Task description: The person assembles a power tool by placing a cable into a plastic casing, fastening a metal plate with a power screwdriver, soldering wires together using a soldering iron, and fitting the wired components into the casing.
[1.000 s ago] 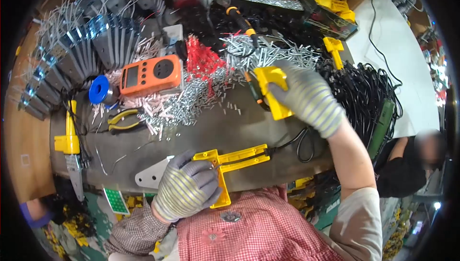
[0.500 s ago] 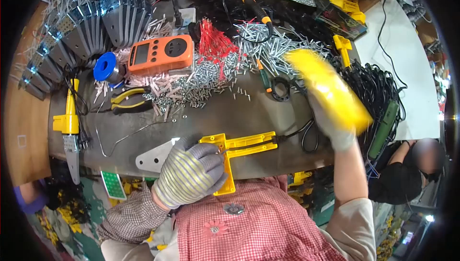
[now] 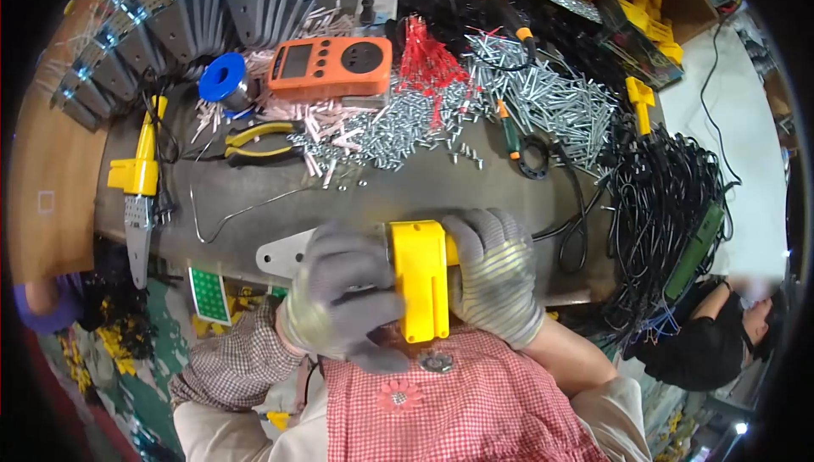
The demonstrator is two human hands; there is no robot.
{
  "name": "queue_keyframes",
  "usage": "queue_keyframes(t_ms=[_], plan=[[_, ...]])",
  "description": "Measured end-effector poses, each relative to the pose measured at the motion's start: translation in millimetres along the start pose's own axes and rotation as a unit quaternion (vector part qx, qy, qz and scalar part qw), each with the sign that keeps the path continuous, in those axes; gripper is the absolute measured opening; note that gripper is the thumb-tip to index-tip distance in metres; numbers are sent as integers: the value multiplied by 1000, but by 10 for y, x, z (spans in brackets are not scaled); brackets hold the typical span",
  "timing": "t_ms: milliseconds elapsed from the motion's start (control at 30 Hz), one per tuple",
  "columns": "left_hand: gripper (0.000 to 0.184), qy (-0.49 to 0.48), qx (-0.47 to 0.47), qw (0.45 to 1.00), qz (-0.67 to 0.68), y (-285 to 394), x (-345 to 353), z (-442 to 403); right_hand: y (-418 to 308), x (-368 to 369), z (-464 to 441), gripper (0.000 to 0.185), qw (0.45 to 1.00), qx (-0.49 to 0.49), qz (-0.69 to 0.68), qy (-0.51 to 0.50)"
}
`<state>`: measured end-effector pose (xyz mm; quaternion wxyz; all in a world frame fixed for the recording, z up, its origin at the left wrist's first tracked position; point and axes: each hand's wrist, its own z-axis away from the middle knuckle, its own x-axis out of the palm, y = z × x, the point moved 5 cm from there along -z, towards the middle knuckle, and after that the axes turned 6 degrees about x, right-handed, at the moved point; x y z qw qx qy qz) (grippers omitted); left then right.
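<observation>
A yellow plastic housing point(image 3: 420, 284) lies crosswise in front of my apron, its closed outer face turned up. A grey metal plate point(image 3: 281, 255) with holes sticks out to its left, partly under my left hand. My right hand point(image 3: 500, 280), in a striped grey glove, is closed round the housing's handle, which it mostly hides. A black cord point(image 3: 560, 229) leads off to the right of that hand. My left hand point(image 3: 339, 301), also gloved and slightly blurred, is at the housing's left edge with thumb and fingers apart. Whether its fingertips touch the housing I cannot tell.
Behind are an orange meter point(image 3: 331, 68), a blue solder spool point(image 3: 225, 79), pliers point(image 3: 259, 141), loose screws point(image 3: 415, 127) and a screwdriver point(image 3: 509, 131). A finished-looking yellow tool point(image 3: 140, 174) lies left. Black cords point(image 3: 653, 208) pile up right. A person point(image 3: 712, 335) sits at far right.
My right hand has brought a yellow cover from the right onto the open yellow half, whose inside is now hidden. My left hand has loosened and spread its fingers. The view has shifted slightly.
</observation>
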<state>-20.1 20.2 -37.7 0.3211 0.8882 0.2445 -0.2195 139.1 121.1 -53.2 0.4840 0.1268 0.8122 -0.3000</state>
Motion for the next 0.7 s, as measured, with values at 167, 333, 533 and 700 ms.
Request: queue_keyframes(t_ms=[167, 333, 533, 700], plan=[[92, -196, -124, 969, -89, -41, 275, -214, -18, 22, -1, 41, 996, -13, 80, -34], [92, -229, -91, 961, -126, -56, 314, -124, 244, -255, -297, 27, 943, 5, -195, -271], [89, -239, -113, 958, -112, -38, 303, -180, 440, 31, -240, 33, 982, 113, -41, -147], [90, -250, -88, 958, -111, -21, 293, -235, 501, -140, -435, 32, 992, 59, -50, -104]])
